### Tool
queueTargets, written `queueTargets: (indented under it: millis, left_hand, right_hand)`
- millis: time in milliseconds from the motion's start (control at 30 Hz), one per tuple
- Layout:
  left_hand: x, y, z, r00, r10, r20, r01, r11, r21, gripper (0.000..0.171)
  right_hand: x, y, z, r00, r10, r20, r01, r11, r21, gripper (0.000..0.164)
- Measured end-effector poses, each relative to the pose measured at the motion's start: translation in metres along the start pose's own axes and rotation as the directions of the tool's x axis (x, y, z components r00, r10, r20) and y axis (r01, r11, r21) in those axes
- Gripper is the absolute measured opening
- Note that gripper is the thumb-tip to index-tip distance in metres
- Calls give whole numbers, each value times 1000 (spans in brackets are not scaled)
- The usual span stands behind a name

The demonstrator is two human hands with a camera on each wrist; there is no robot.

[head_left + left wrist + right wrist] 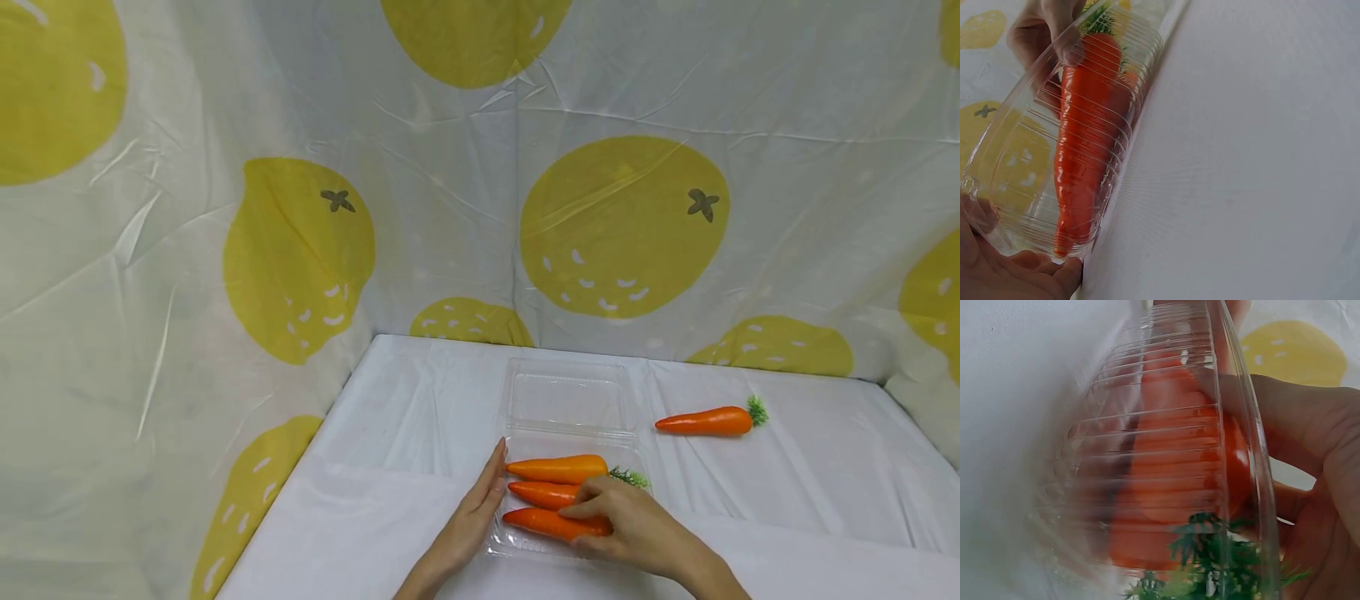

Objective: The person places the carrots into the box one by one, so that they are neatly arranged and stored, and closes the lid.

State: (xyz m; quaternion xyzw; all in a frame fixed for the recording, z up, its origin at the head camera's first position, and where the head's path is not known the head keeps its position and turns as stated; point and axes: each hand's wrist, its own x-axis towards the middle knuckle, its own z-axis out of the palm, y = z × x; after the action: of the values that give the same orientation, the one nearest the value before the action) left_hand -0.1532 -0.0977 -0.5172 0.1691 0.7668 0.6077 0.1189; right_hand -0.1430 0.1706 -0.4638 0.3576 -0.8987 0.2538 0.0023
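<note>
A clear plastic clamshell container [517, 550] lies on the white-covered table, with three carrots in its base and green tops toward the right. The back carrot [558, 469] is lighter orange; the middle carrot [538, 495] is partly covered by my right hand [637, 525]. That hand holds the front carrot [543, 523] near its thick end, thumb and fingers on either side. Along the container's left side rests my left hand [472, 517], fingers extended. Through the ribbed wall, the left wrist view shows the front carrot [1085, 137] lying lengthwise.
The container's lid [570, 400] is folded back flat behind the base. Another carrot [708, 422] with a green top lies on the table [810, 492] to the right. Lemon-printed curtains [450, 208] stand behind and at the left.
</note>
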Motion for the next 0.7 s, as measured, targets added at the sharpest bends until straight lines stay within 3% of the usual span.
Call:
queueTargets:
  millis: [200, 700]
  left_hand:
    - [1, 0, 0, 1000, -1, 7, 1, 1000, -4, 59]
    - [0, 0, 0, 1000, -2, 9, 2, 1000, -10, 59]
  right_hand:
    - [0, 2, 3, 1000, -20, 8, 21, 1000, -20, 31]
    - [2, 1, 3, 997, 24, 69, -25, 1000, 18, 28]
